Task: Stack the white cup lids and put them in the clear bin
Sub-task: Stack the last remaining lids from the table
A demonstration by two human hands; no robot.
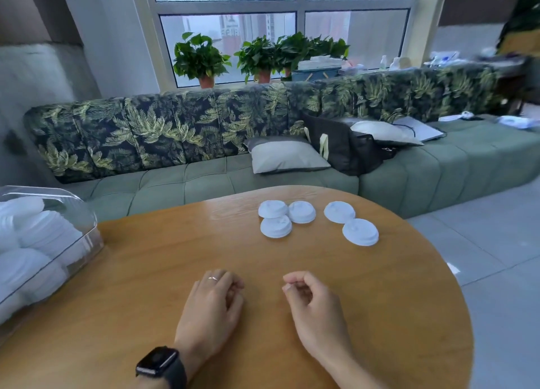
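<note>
Tabletop (146, 272) lids (276, 226) well beyond right hand (314, 309)

Round wooden table (163, 272), glossy top. Clear bin (90, 236) stands at its left edge, partly out of frame.

Five white lids lie flat on wood, all well right of bin:
- lid A (273, 209), lid B (301, 212) and lid C (276, 227) in tight cluster, edges touching
- lid D (339, 212) and lid E (360, 232) farther from bin, just beside each other

Left hand (213, 304) and right hand (314, 309) low over table's near part, right of bin. Fingers loosely curled, holding nothing. Contact with wood unclear.
</note>
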